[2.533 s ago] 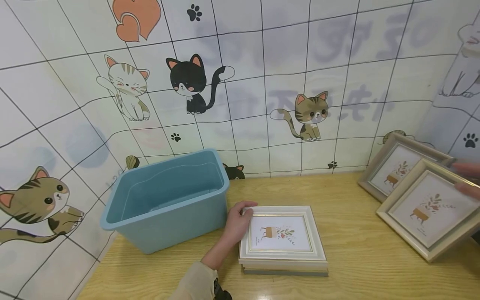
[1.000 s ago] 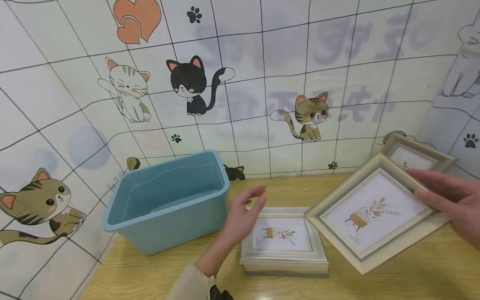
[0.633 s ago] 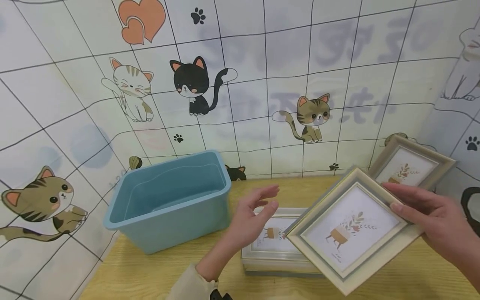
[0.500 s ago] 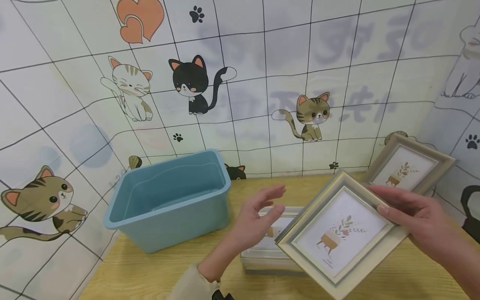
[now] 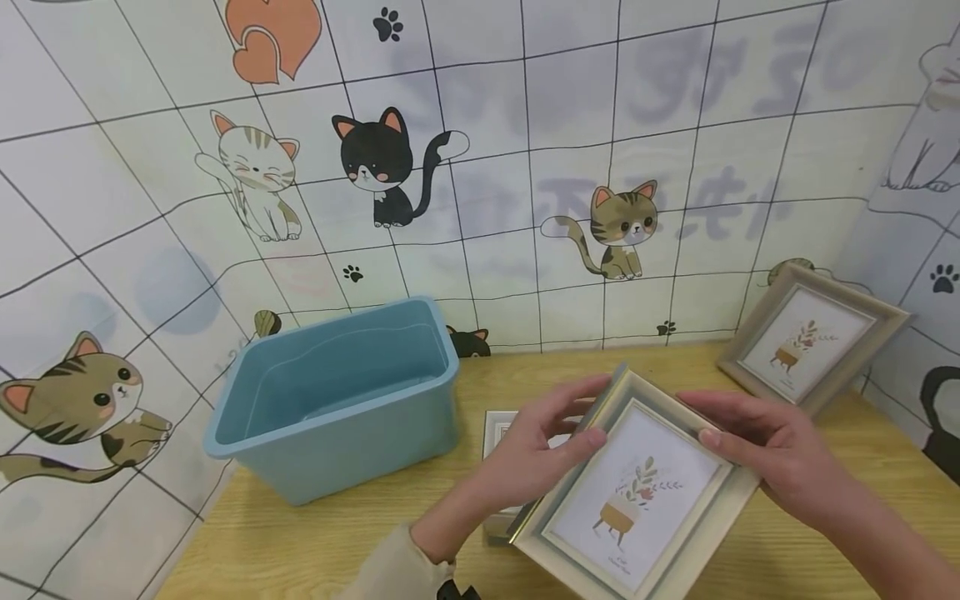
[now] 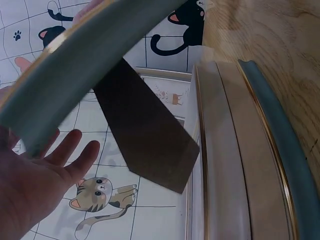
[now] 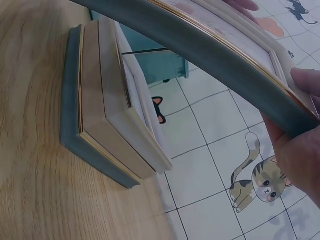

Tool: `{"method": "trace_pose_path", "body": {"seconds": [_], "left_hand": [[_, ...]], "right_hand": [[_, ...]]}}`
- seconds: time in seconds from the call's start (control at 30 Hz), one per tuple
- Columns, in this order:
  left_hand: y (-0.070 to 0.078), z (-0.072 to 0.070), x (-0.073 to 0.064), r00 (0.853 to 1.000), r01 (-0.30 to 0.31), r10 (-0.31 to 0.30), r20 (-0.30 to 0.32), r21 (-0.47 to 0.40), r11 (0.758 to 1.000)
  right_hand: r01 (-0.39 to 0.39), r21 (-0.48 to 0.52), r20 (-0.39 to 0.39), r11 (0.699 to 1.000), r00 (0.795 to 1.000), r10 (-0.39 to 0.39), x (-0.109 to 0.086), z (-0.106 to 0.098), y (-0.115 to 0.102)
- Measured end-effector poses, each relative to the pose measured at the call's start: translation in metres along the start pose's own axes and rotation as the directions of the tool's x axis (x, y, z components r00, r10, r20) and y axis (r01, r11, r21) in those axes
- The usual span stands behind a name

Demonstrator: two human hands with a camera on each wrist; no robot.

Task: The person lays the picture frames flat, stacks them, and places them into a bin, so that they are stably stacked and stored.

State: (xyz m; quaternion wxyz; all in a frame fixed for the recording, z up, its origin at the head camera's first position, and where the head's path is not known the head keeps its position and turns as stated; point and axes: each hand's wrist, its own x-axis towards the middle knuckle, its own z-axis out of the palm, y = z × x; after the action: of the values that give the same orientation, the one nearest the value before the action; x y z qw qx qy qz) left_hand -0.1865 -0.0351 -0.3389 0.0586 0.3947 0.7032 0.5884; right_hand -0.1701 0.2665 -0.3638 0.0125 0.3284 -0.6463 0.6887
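Observation:
Over the table's middle, my two hands hold a cream-and-grey picture frame [image 5: 633, 500] tilted, a potted plant print facing up. My right hand [image 5: 765, 450] grips its upper right edge, thumb on the front and fingers behind. At the upper left edge is my left hand [image 5: 540, 446], its thumb over the front border and its fingers behind. A dark easel-back leg [image 6: 147, 127] hangs from the frame's back in the left wrist view. Beneath lies a stack of picture frames [image 7: 107, 90], white, beige and grey-green edges showing; in the head view the held frame mostly covers it.
A blue plastic bin [image 5: 337, 433] stands left of the stack, with no contents seen inside. At the back right another picture frame [image 5: 813, 342] leans upright by the wall. A dark curved object [image 5: 941, 417] shows at the right edge. The wooden table [image 5: 300, 542] meets a cat-patterned wall covering.
My right hand has brought the picture frame from the right side leftward over the stack. My left hand has lifted off the stack and taken the frame's left edge.

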Motion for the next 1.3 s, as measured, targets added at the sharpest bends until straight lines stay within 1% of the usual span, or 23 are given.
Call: {"method": "trace_pose_path", "body": {"seconds": [0.13,0.2,0.3,0.4,0.5,0.6,0.73,0.83,0.9,1.0,1.1,1.23,1.3], "left_hand": [[0.0,0.001,-0.002,0.997,0.06,-0.056,0.044,-0.103,0.993],[-0.001,0.001,-0.003,0.996,0.076,-0.068,0.061,-0.148,0.986],[-0.001,0.001,-0.005,0.993,0.097,-0.082,0.083,-0.19,0.977],[-0.001,0.001,-0.007,0.989,0.123,-0.103,0.105,-0.212,0.969],[-0.003,0.0,-0.007,0.986,0.134,-0.108,0.128,-0.219,0.967],[-0.006,-0.001,-0.007,0.983,0.132,-0.101,0.154,-0.211,0.969],[-0.008,-0.003,-0.008,0.976,0.139,-0.107,0.189,-0.161,0.977],[-0.008,-0.005,-0.008,0.97,0.152,-0.124,0.207,-0.123,0.981],[-0.008,-0.005,-0.009,0.968,0.158,-0.13,0.214,-0.116,0.981],[-0.009,-0.006,-0.01,0.967,0.165,-0.138,0.213,-0.114,0.98],[-0.012,-0.007,-0.012,0.969,0.173,-0.149,0.2,-0.11,0.979],[-0.015,-0.007,-0.016,0.972,0.173,-0.152,0.182,-0.107,0.979],[-0.017,-0.006,-0.017,0.972,0.173,-0.149,0.18,-0.122,0.977]], "right_hand": [[0.029,0.05,0.019,0.998,0.999,-0.03,0.0,0.004,0.003],[0.04,0.07,0.025,0.997,0.999,-0.042,0.001,0.005,0.004],[0.051,0.096,0.036,0.994,0.998,-0.055,0.002,0.006,0.006],[0.052,0.1,0.033,0.994,0.998,-0.056,0.003,0.007,0.008],[0.045,0.083,0.017,0.996,0.999,-0.046,0.003,0.008,0.008],[0.032,0.058,-0.004,0.998,0.999,-0.032,0.001,0.009,0.008],[0.006,0.007,-0.06,1.0,0.998,-0.005,-0.002,0.012,0.007],[-0.005,-0.034,-0.108,0.999,0.994,0.001,-0.004,0.015,0.006],[-0.007,-0.058,-0.139,0.998,0.99,-0.001,-0.005,0.016,0.006],[-0.004,-0.063,-0.164,0.998,0.986,-0.006,-0.005,0.017,0.006],[-0.009,-0.036,-0.166,0.999,0.986,0.003,-0.005,0.017,0.007],[-0.04,-0.019,-0.176,0.999,0.984,0.036,-0.006,0.017,0.008],[-0.055,-0.027,-0.187,0.998,0.981,0.049,-0.006,0.017,0.008]]}}
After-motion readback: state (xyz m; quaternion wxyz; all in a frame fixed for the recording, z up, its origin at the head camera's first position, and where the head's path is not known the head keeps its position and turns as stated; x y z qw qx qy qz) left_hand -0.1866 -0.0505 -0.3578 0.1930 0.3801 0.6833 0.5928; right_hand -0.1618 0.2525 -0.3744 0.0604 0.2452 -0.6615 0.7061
